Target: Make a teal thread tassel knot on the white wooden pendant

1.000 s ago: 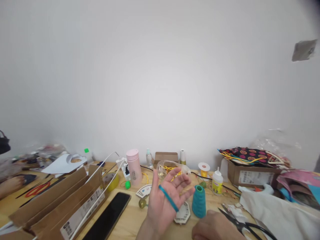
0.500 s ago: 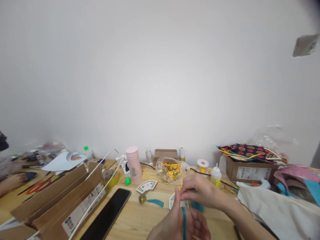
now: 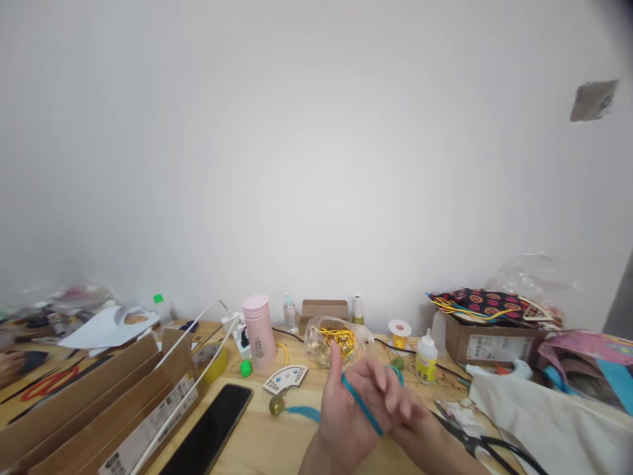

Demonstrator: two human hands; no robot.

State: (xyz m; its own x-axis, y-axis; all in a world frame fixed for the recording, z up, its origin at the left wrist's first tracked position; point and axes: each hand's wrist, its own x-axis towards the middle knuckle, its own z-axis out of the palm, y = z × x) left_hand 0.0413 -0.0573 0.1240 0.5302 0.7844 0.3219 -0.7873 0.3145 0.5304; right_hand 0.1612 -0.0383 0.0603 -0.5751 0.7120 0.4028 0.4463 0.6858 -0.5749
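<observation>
My left hand (image 3: 349, 412) is raised palm up above the table, thumb and fingers apart, with a blue cord (image 3: 363, 406) running across its palm. Against it, from the right, comes my right hand (image 3: 408, 415), partly behind the left fingers; its fingertips are hidden. Left of my hands lie a fan-shaped printed piece (image 3: 285, 379) and a round brass-coloured bell (image 3: 277, 405) with a blue tassel (image 3: 302, 412). Behind the hands sits a clear bag of yellow cord (image 3: 336, 340).
A black phone (image 3: 210, 429) and open cardboard box (image 3: 99, 415) are at the left. A pink bottle (image 3: 260, 333), thread spool (image 3: 399, 333) and glue bottle (image 3: 426, 359) stand behind. Black scissors (image 3: 477, 441) and white cloth (image 3: 548, 422) lie right. Another person's hand (image 3: 10, 366) is far left.
My right hand has moved down and right from the left thumb to the left fingers. The blue cord now slants across the palm. The scissors have come into sight.
</observation>
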